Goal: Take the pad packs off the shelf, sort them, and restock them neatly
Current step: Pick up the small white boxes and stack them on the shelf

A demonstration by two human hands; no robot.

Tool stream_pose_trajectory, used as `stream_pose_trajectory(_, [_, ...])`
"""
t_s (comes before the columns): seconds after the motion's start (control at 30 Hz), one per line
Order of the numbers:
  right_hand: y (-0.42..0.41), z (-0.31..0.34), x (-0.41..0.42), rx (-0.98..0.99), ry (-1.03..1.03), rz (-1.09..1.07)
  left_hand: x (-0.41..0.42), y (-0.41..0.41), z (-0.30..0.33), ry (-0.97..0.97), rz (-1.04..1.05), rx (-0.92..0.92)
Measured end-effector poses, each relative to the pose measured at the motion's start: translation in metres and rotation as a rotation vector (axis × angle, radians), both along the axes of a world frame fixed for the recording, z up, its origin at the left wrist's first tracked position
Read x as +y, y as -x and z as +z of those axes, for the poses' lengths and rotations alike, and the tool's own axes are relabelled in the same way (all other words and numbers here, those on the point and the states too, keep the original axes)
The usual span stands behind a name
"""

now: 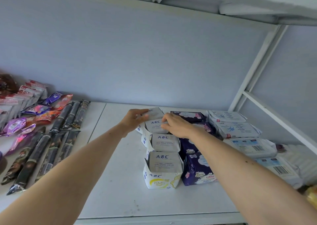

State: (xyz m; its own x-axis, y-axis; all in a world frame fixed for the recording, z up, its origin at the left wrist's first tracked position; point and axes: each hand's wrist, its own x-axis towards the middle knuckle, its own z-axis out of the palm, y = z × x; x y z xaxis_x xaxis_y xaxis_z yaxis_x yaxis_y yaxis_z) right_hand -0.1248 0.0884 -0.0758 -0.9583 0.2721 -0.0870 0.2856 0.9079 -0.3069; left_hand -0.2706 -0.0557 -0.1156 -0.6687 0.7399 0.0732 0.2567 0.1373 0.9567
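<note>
A row of several white ABC pad packs (pixel 163 166) runs from front to back on the white shelf (pixel 120 182). My left hand (pixel 133 119) grips the rearmost white pack (pixel 156 112) at its left side. My right hand (pixel 175 125) pinches the right edge of the ABC pack just in front of it (pixel 154 125). Dark purple pad packs (pixel 197 170) form a second row to the right, partly hidden by my right forearm. Pale blue-white packs (pixel 236 128) lie in a third row further right.
Colourful snack bags (pixel 36 111) and long dark wrapped packs (pixel 56 139) cover the left shelf panel. The shelf's back wall stands just behind the packs, an upper shelf hangs overhead, and a white frame post (pixel 257 67) rises at the right. Crumpled white packs (pixel 298 159) lie far right.
</note>
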Motion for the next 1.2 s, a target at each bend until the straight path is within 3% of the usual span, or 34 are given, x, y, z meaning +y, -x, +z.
stream_pose_trajectory(0.23, [-0.006,-0.003,0.001,0.049,-0.042,0.006,0.004,-0.015,-0.005,0.048,0.041,-0.145])
stream_pose_trajectory(0.5, [0.024,0.003,0.002,-0.001,-0.118,-0.063,0.016,-0.042,-0.006,-0.094,0.172,-0.382])
stream_pose_trajectory(0.77, [0.019,-0.002,0.006,-0.009,-0.102,-0.028,0.021,-0.036,-0.004,-0.066,0.081,-0.337])
stream_pose_trajectory(0.97, [0.002,-0.002,0.011,-0.019,-0.089,-0.026,0.027,-0.031,-0.003,-0.012,-0.003,-0.404])
stream_pose_trajectory(1.1, [-0.006,0.003,0.007,-0.007,-0.098,-0.030,0.035,-0.019,-0.018,0.003,0.011,-0.465])
stream_pose_trajectory(1.2, [-0.014,0.010,0.001,0.058,-0.103,-0.043,0.022,-0.042,0.014,0.015,0.086,-0.460])
